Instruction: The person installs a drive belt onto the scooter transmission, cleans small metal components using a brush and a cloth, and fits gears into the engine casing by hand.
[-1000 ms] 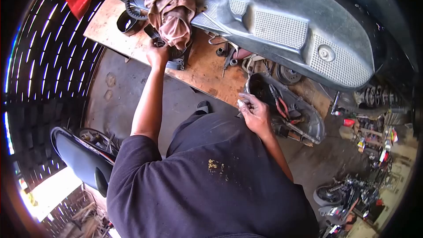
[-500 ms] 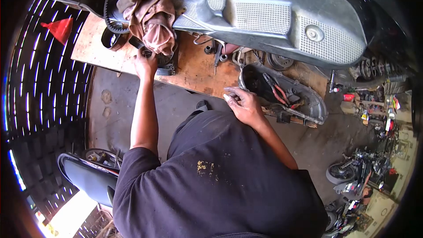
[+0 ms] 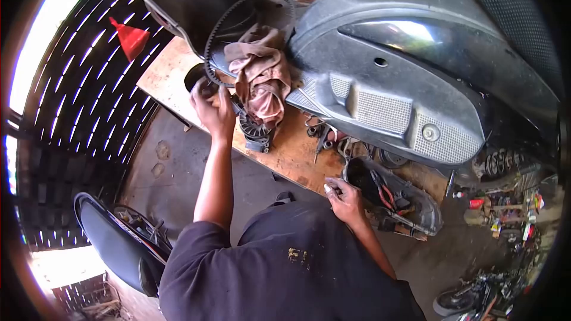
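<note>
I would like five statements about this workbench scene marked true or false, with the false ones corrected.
1. The left hand is close to the black ring. True.
2. The right hand holds the cloth. False: the right hand is beside the casing, away from the cloth.
3. The red-handled pliers lie on the floor. False: the pliers lie inside the casing.
4. The toothed belt forms a loop. True.
5. The funnel is yellow. False: the funnel is red.
</note>
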Tool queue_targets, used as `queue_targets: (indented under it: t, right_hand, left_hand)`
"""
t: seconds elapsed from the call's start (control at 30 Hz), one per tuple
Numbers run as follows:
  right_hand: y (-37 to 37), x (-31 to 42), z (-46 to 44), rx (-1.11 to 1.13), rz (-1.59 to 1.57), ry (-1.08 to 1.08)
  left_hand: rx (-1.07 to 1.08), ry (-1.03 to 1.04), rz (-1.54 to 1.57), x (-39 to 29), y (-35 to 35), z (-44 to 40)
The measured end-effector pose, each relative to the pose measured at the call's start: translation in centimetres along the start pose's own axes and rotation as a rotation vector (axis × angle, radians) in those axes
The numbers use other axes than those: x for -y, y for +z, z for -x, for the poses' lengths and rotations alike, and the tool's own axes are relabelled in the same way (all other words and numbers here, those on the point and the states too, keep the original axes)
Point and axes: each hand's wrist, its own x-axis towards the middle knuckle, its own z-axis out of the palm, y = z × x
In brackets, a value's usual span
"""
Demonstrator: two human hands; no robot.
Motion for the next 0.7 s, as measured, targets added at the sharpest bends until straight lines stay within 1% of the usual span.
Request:
queue_targets:
  t: [0.03, 0.07, 0.1, 0.13, 0.17, 0.2, 0.23, 0.27, 0.3, 0.33, 0.37, 0.4, 0.43, 0.47, 0.5, 0.53, 0.57, 0.6, 0.63, 0.67, 0.7]
  right_hand:
    - [0.2, 0.0, -0.2, -0.002, 0.007, -0.021]
    - [0.4, 0.0, -0.3, -0.006, 0.012, -0.043]
    - [0.6, 0.4, -0.4, 0.001, 0.011, -0.053]
    - [0.8, 1.1, -0.6, 0.012, 0.004, -0.066]
    - [0.9, 2.0, -0.9, 0.017, -0.004, -0.079]
    - [0.7, 3.5, -1.4, 0.048, 0.026, -0.15]
    - [0.6, 5.2, -2.0, 0.076, 0.058, -0.217]
    - [1.0, 6.7, -2.8, 0.043, 0.055, -0.334]
    - [1.3, 8.4, -4.0, 0.028, 0.069, -0.451]
    - [1.5, 10.1, -5.3, 0.013, 0.083, -0.569]
    - [1.7, 12.4, -6.3, 0.021, 0.077, -0.619]
    - [1.9, 14.6, -7.6, 0.031, 0.072, -0.672]
    - [2.3, 16.4, -9.1, 0.01, 0.086, -0.748]
    - [3.2, 17.8, -11.2, -0.071, 0.161, -0.857]
    - [3.8, 19.5, -12.7, -0.112, 0.191, -0.863]
    - [4.7, 20.6, -14.9, -0.148, 0.265, -0.84]
    - [5.6, 21.4, -16.9, -0.208, 0.427, -0.766]
    - [6.9, 20.9, -19.8, -0.284, 0.502, -0.778]
    - [8.2, 20.8, -21.9, -0.22, 0.554, -0.549]
    - [7.2, 23.2, -21.4, -0.013, 0.658, -0.243]
    - [8.2, 21.5, -23.1, -0.056, 0.664, -0.254]
  left_hand:
    - [0.02, -0.036, -0.01, -0.3, 0.4, -1.8]
    - [0.009, -0.047, -0.188, 3.4, 1.9, -3.2]
    - [0.087, -0.3, 0.066, 3.3, 2.4, -5.0]
    - [0.267, -0.576, 0.15, 3.2, 2.2, -5.8]
    - [0.327, -0.674, 0.283, 2.9, 2.0, -6.0]
    - [0.39, -0.767, 0.419, 1.4, 1.6, -6.1]
    - [0.348, -0.699, 0.523, 1.5, 2.2, -5.6]
    - [0.314, -0.598, 0.53, 4.8, 3.5, -5.6]
    - [0.321, -0.595, 0.53, 3.5, 3.1, -5.6]
    - [0.314, -0.649, 0.606, 0.9, 2.2, -5.3]
    - [0.303, -0.702, 0.683, -0.5, 1.6, -5.1]
    - [0.303, -0.69, 0.675, -0.1, 1.7, -4.8]
    - [0.285, -0.61, 0.666, -0.2, 1.7, -4.4]
    - [0.267, -0.573, 0.69, -0.2, 1.8, -4.0]
    - [0.283, -0.586, 0.689, -1.7, 0.9, -3.8]
    - [0.291, -0.535, 0.681, -0.2, 1.4, -3.5]
    - [0.252, -0.516, 0.694, -0.1, 1.5, -3.1]
    - [0.263, -0.499, 0.772, 0.3, 1.4, -2.9]
    - [0.32, -0.521, 0.812, -1.6, 0.2, -2.8]
    - [0.338, -0.527, 0.865, -2.2, -0.2, -2.6]
    - [0.305, -0.447, 0.864, -1.3, 0.2, -2.2]
